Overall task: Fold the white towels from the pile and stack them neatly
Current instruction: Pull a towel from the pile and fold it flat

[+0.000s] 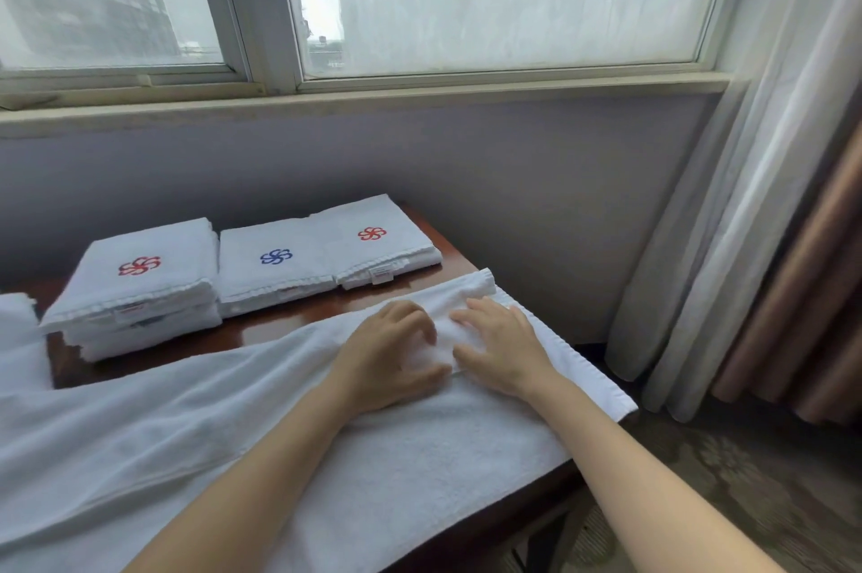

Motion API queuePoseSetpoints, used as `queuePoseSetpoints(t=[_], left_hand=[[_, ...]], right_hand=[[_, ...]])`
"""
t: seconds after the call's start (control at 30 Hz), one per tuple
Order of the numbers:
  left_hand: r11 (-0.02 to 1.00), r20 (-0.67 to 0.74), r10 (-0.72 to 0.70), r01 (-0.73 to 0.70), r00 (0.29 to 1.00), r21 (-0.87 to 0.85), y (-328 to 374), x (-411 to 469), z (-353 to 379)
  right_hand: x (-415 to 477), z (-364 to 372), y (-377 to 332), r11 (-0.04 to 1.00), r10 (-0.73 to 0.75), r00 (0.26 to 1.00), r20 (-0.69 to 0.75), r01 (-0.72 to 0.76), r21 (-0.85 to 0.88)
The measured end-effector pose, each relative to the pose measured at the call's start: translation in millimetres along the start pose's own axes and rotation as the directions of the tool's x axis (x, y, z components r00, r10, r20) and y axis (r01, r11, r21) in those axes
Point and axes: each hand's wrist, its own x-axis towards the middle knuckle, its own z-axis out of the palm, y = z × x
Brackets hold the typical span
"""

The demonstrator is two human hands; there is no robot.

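Spread towel (420, 456): white, lying lengthwise across the near half of the worktop (289, 320), its right end folded back on itself at the worktop's right end.
Left hand (392, 358): on the towel at the worktop's right end, fingers curled around a raised bunch of cloth.
Right hand (503, 348): just beside it, fingers straight and spread, pressing flat on the fold.
Folded stacks: along the worktop's far edge are a tall stack (135, 292) with a red emblem, a middle stack (270, 264) with a blue emblem, and a right stack (378, 241) with a red emblem.
Loose towels (18, 339): at the worktop's left end.
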Motion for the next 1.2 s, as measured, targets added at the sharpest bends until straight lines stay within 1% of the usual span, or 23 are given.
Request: queuePoseSetpoints(t=[0.07, 0.13, 0.2, 0.23, 0.27, 0.33, 0.37, 0.43, 0.53, 0.6, 0.67, 0.73, 0.77, 0.8, 0.83, 0.9, 0.97, 1.03, 1.07, 1.13, 1.2], left_hand=[[0.999, 0.052, 0.052, -0.051, 0.997, -0.005, 5, -5, -2], [0.997, 0.049, 0.079, -0.08, 0.996, 0.021, 10, -8, -3], [0.993, 0.016, 0.101, -0.102, 0.995, 0.068, 16, -9, -5], [0.99, 0.005, 0.107, -0.107, 0.994, 0.09, 19, -9, -5], [0.989, 0.0, 0.104, -0.103, 0.995, 0.106, 21, -9, -5], [0.992, 0.007, 0.052, -0.053, 0.999, 0.117, 23, -10, -5], [0.993, 0.011, 0.013, -0.014, 1.0, 0.113, 23, -10, -5], [0.995, 0.019, -0.049, 0.047, 0.999, 0.093, 22, -9, -6], [0.993, 0.025, -0.104, 0.103, 0.994, 0.052, 22, -8, -7], [0.989, 0.017, -0.149, 0.149, 0.989, 0.02, 23, -6, -8], [0.981, 0.014, -0.192, 0.192, 0.981, -0.006, 23, -5, -9], [0.974, 0.018, -0.223, 0.223, 0.975, -0.033, 23, -5, -9], [0.968, 0.023, -0.242, 0.243, 0.97, -0.054, 23, -5, -9], [0.96, 0.028, -0.265, 0.267, 0.964, -0.079, 22, -4, -10], [0.952, 0.031, -0.288, 0.29, 0.957, -0.103, 22, -4, -10], [0.935, 0.033, -0.325, 0.327, 0.945, -0.14, 21, -4, -10], [0.925, 0.041, -0.344, 0.346, 0.938, -0.159, 20, -4, -10], [0.927, 0.048, -0.343, 0.346, 0.938, -0.142, 19, -2, -10], [0.929, 0.05, -0.344, 0.348, 0.938, -0.13, 17, -1, -10], [0.93, 0.044, -0.352, 0.355, 0.935, -0.092, 15, 4, -13], [0.936, -0.009, -0.352, 0.351, 0.936, -0.031, 12, 11, -18]], right_hand=[[-8, -4, 1, 0.997, 0.015, 1.0, -0.024, -0.014, 0.072], [-14, -6, -1, 0.984, 0.041, 0.996, -0.083, -0.026, 0.175], [-17, -8, -2, 0.957, 0.122, 0.983, -0.139, -0.079, 0.279], [-17, -10, -1, 0.95, 0.175, 0.973, -0.151, -0.126, 0.287], [-16, -12, -1, 0.953, 0.224, 0.963, -0.153, -0.183, 0.24], [-11, -17, 1, 0.955, 0.295, 0.947, -0.128, -0.292, 0.042], [-8, -20, 0, 0.944, 0.324, 0.941, -0.102, -0.328, -0.029], [0, -27, -3, 0.923, 0.38, 0.924, -0.045, -0.382, -0.046], [10, -40, -6, 0.892, 0.45, 0.891, 0.064, -0.452, 0.014], [15, -47, -8, 0.883, 0.467, 0.874, 0.131, -0.469, -0.018], [18, -52, -10, 0.883, 0.469, 0.873, 0.134, -0.46, -0.093], [21, -52, -10, 0.882, 0.468, 0.879, 0.09, -0.459, -0.109], [23, -50, -9, 0.883, 0.469, 0.88, 0.074, -0.466, -0.059], [25, -49, -8, 0.879, 0.473, 0.878, 0.069, -0.476, 0.03], [28, -47, -6, 0.865, 0.471, 0.879, 0.077, -0.477, 0.156], [33, -46, -5, 0.777, 0.476, 0.874, 0.1, -0.471, 0.417], [36, -47, -3, 0.709, 0.485, 0.872, 0.07, -0.439, 0.553], [40, -46, -2, 0.702, 0.467, 0.884, 0.026, -0.389, 0.597], [41, -46, -1, 0.716, 0.452, 0.892, 0.01, -0.37, 0.592], [43, -47, -1, 0.738, 0.422, 0.906, 0.021, -0.357, 0.572], [47, -49, -1, 0.759, 0.399, 0.916, 0.025, -0.346, 0.551]])
